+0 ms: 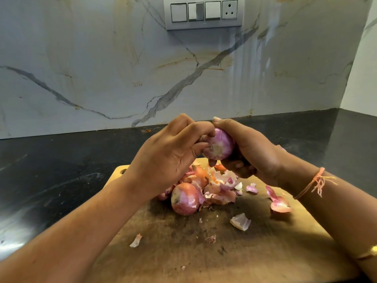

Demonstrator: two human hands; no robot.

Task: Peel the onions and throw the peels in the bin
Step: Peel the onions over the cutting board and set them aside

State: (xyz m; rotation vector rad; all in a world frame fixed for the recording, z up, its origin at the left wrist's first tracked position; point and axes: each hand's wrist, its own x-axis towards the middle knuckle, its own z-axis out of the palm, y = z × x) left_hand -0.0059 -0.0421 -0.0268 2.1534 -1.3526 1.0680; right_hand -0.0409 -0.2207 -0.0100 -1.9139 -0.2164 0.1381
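Note:
My right hand (251, 148) grips a purple peeled onion (220, 145) above the wooden cutting board (204, 252), its root end facing me. My left hand (169, 152) pinches at the onion's left side with thumb and fingertips. On the board below lies an unpeeled reddish onion (184, 199), beside a heap of pink and orange peels (216, 186). More loose peels lie scattered to the right (279, 203) and in front (240, 221). No bin is in view.
The board rests on a dark stone counter (51, 170) against a marble-patterned wall (122, 68). A switch panel with a socket (204, 12) is mounted high on the wall. A side wall closes the corner at the right (363, 78).

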